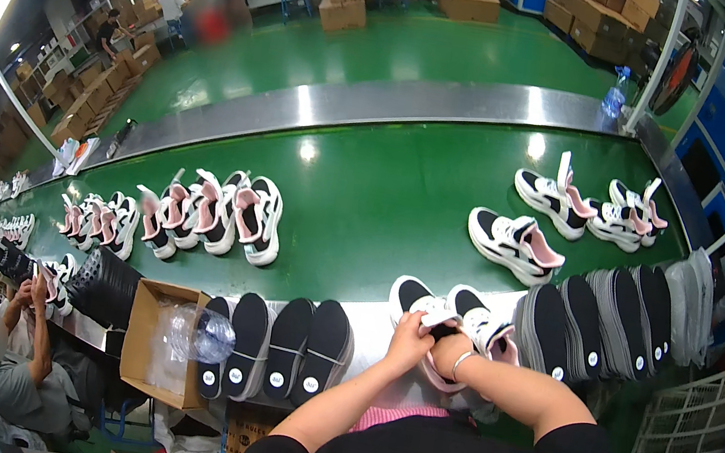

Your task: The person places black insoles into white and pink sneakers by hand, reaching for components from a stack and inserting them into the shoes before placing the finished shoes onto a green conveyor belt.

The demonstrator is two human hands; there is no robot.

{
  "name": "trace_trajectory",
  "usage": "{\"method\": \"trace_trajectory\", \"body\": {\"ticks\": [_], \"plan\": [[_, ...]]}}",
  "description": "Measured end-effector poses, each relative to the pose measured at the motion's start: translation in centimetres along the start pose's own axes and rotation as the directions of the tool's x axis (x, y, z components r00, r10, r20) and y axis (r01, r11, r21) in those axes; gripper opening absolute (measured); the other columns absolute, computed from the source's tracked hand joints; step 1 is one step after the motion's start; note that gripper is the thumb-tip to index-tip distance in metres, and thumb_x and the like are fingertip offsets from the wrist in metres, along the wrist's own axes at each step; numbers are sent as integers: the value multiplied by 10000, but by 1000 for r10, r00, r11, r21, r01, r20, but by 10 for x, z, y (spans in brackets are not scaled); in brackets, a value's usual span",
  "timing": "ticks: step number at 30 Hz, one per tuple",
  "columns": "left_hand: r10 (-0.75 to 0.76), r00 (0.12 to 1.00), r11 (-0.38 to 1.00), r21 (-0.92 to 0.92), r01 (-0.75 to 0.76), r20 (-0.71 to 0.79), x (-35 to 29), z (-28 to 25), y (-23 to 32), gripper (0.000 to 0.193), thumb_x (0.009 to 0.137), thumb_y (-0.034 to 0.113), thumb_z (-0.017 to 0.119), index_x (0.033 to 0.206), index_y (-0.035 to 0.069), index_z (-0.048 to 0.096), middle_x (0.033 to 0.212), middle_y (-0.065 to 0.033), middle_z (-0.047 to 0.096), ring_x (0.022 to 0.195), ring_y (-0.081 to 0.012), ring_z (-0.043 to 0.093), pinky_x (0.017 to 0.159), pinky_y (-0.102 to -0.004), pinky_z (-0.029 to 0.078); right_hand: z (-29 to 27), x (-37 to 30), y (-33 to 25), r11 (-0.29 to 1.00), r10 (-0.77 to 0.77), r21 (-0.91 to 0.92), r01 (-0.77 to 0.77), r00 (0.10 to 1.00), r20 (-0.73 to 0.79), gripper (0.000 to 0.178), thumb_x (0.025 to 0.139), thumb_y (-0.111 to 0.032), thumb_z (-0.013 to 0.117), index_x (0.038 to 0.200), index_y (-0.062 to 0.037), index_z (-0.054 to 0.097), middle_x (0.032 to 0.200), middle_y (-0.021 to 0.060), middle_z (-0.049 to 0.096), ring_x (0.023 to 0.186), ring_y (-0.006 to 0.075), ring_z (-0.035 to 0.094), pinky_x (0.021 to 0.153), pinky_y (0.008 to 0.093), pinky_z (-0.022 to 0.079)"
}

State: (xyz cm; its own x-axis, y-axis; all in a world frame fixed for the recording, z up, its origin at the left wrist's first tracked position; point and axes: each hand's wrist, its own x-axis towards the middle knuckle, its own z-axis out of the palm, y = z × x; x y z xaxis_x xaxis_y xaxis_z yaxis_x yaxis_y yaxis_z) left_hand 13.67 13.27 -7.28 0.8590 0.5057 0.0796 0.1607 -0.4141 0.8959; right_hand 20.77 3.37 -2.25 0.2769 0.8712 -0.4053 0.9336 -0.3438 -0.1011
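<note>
A white and black sneaker (409, 297) with a pink lining stands on the white worktop in front of me, toe pointing away. My left hand (408, 345) is closed on its raised tongue. My right hand (451, 351), with a bracelet at the wrist, reaches into the shoe's opening, its fingers hidden there. Touching distance to the right is a matching sneaker (474, 313). Stacks of black insoles (546, 324) with round white stickers lie right of the shoes, and banded insole bundles (290, 338) lie to the left.
Beyond the worktop runs a green conveyor belt (367, 199) with a metal rim. Sneakers stand on it at right (512, 243) and left (259, 220). An open cardboard box (138, 338) holds clear plastic. A co-worker (25, 382) sits at the left. A water bottle (616, 91) stands on the far rim.
</note>
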Motion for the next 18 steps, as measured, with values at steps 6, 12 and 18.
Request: {"method": "trace_trajectory", "body": {"ticks": [6,12,18], "plan": [[-129,982,853,-490,180,135,8,14,2,430,595,-152,356,930,-14,588,893,-92,619,883,-196,575,821,-283,427,-17,-9,9,986,-117,151,75,951,288,228,591,-96,572,790,-11,642,779,166,627,773,272,607,755,386,432],[76,995,964,-260,-55,70,10,9,8,341,605,-15,459,919,25,586,880,-164,576,873,-340,500,814,-373,398,-15,-31,15,972,-38,224,-67,901,433,221,640,-96,496,799,-29,634,858,130,630,840,286,592,781,471,343],[11,992,942,-333,33,127,3,4,7,355,595,-28,463,924,31,583,916,-172,565,899,-344,492,827,-364,388,-7,-31,11,961,-99,274,-31,888,449,251,635,-81,492,841,-12,617,871,143,625,858,305,588,799,511,325]]}}
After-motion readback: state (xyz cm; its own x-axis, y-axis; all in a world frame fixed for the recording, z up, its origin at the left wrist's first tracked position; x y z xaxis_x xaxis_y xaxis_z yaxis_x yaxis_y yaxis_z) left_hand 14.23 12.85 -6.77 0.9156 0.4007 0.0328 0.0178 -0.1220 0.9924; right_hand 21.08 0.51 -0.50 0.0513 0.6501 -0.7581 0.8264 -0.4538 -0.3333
